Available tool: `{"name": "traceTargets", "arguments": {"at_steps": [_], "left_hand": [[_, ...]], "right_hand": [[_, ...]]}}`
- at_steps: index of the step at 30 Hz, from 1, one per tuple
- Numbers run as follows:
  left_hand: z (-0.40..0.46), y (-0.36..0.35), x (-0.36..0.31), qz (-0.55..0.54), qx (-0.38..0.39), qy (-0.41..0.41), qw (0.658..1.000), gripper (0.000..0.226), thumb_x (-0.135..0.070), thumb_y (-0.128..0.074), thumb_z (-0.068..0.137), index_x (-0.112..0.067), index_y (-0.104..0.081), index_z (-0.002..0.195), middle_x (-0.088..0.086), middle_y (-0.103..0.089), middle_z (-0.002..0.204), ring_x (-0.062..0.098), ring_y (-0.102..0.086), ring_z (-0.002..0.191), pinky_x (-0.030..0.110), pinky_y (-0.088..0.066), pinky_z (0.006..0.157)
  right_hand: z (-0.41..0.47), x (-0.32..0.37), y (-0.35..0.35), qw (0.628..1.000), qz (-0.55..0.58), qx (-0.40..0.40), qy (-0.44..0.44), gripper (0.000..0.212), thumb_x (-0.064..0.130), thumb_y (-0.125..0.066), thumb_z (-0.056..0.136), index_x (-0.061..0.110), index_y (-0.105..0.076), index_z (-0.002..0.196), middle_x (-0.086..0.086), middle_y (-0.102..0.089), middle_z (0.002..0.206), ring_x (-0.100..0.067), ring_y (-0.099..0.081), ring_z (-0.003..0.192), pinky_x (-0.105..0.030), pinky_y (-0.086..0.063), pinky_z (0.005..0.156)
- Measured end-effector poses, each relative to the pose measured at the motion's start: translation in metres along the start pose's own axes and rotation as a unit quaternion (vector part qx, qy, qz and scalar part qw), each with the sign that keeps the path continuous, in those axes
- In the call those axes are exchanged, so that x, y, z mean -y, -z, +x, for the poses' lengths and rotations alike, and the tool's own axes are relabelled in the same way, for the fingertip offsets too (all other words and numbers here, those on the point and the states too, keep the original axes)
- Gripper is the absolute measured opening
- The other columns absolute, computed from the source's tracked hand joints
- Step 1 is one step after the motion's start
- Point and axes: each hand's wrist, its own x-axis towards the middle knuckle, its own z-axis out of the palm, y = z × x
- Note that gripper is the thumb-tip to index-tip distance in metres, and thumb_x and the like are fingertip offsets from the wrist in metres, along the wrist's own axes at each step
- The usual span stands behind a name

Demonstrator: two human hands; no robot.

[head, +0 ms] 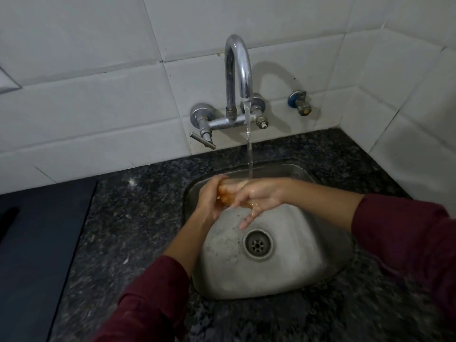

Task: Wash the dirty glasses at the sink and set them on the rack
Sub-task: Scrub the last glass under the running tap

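While the left hand (209, 196) had its grip clamped around the glass (228, 193) under the water stream (250, 156), above the sink (283, 275), the right hand (259, 196) rubbed it with straight fingers; turning it slowly would rinse it better.

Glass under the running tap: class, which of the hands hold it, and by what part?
The left hand grips the glass round its side; the right hand rubs it.
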Motion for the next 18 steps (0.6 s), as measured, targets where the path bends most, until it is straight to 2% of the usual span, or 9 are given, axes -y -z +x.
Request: {"name": "traceTargets", "arguments": {"at_steps": [2, 4, 6, 8, 11, 12, 14, 16, 18], "left_hand": [[-0.003, -0.005, 0.000, 0.018, -0.037, 0.019, 0.999, 0.012, -0.023, -0.059, 0.088, -0.014, -0.067, 0.092, 0.012, -0.067, 0.089, 0.024, -0.065, 0.078, 0.042, -0.056, 0.073], [-0.005, -0.009, -0.002, 0.055, -0.061, 0.033, 0.996, 0.009, -0.022, -0.060, 0.088, -0.014, -0.065, 0.087, 0.010, -0.066, 0.083, 0.022, -0.063, 0.072, 0.037, -0.056, 0.063], [-0.006, -0.010, -0.003, 0.075, -0.068, 0.051, 0.994, 0.010, -0.022, -0.060, 0.089, -0.014, -0.065, 0.086, 0.010, -0.065, 0.083, 0.023, -0.063, 0.074, 0.042, -0.058, 0.071], [-0.006, -0.006, -0.006, 0.059, -0.050, 0.072, 0.994, 0.013, -0.026, -0.059, 0.091, -0.016, -0.064, 0.085, 0.010, -0.065, 0.085, 0.024, -0.063, 0.078, 0.046, -0.055, 0.079], [-0.010, 0.000, -0.003, -0.018, 0.015, 0.055, 0.998, 0.020, -0.032, -0.055, 0.092, -0.015, -0.064, 0.086, 0.010, -0.068, 0.085, 0.023, -0.065, 0.078, 0.041, -0.055, 0.073], [-0.010, 0.001, 0.000, -0.031, 0.020, 0.037, 0.999, 0.021, -0.033, -0.056, 0.092, -0.014, -0.064, 0.088, 0.010, -0.068, 0.085, 0.023, -0.065, 0.076, 0.038, -0.056, 0.071], [-0.010, 0.000, 0.001, -0.028, -0.005, 0.011, 1.000, 0.018, -0.031, -0.058, 0.090, -0.015, -0.064, 0.092, 0.009, -0.067, 0.085, 0.022, -0.065, 0.075, 0.036, -0.055, 0.069], [-0.010, -0.002, 0.001, -0.003, -0.035, 0.016, 0.999, 0.013, -0.028, -0.060, 0.089, -0.015, -0.063, 0.091, 0.010, -0.066, 0.087, 0.023, -0.063, 0.075, 0.038, -0.054, 0.068], [-0.011, -0.005, 0.001, 0.007, -0.059, 0.039, 0.997, 0.010, -0.025, -0.063, 0.087, -0.015, -0.062, 0.090, 0.013, -0.064, 0.090, 0.026, -0.063, 0.079, 0.044, -0.056, 0.068]], "right_hand": [[0.003, -0.008, -0.007, 0.974, -0.217, -0.059, -0.017, 0.046, 0.003, -0.048, 0.086, 0.029, -0.047, 0.124, -0.002, -0.053, 0.119, -0.016, -0.057, 0.102, -0.035, -0.057, 0.066], [0.009, -0.020, -0.006, 0.809, -0.569, -0.129, -0.071, 0.042, 0.013, -0.050, 0.085, 0.019, -0.048, 0.127, -0.007, -0.054, 0.117, -0.025, -0.059, 0.101, -0.032, -0.053, 0.071], [0.010, -0.027, -0.011, 0.670, -0.708, -0.187, -0.120, 0.033, 0.017, -0.049, 0.088, 0.012, -0.053, 0.121, -0.007, -0.056, 0.117, -0.027, -0.057, 0.107, -0.031, -0.048, 0.082], [0.011, -0.026, -0.007, 0.724, -0.662, -0.179, -0.070, 0.040, 0.012, -0.049, 0.087, 0.013, -0.049, 0.127, -0.007, -0.055, 0.121, -0.025, -0.057, 0.106, -0.032, -0.050, 0.088], [0.000, -0.010, -0.002, 0.987, -0.142, -0.079, -0.007, 0.054, -0.006, -0.045, 0.087, 0.016, -0.043, 0.136, -0.006, -0.057, 0.112, -0.014, -0.059, 0.091, -0.024, -0.052, 0.074], [-0.001, -0.009, 0.001, 0.999, 0.015, -0.048, 0.005, 0.056, -0.010, -0.043, 0.087, 0.019, -0.045, 0.134, -0.005, -0.058, 0.114, -0.012, -0.060, 0.093, -0.022, -0.051, 0.074], [0.003, -0.016, -0.002, 0.998, 0.036, -0.035, 0.032, 0.061, -0.013, -0.044, 0.083, 0.024, -0.047, 0.131, -0.008, -0.057, 0.120, -0.015, -0.060, 0.101, -0.024, -0.048, 0.078], [0.009, -0.030, -0.009, 0.980, -0.176, -0.087, 0.016, 0.063, -0.011, -0.048, 0.080, 0.018, -0.044, 0.135, -0.016, -0.054, 0.124, -0.020, -0.056, 0.108, -0.022, -0.044, 0.075], [0.017, -0.046, -0.009, 0.856, -0.481, -0.190, -0.026, 0.046, -0.001, -0.051, 0.083, 0.012, -0.049, 0.128, -0.011, -0.058, 0.115, -0.020, -0.056, 0.095, -0.021, -0.044, 0.068]]}}
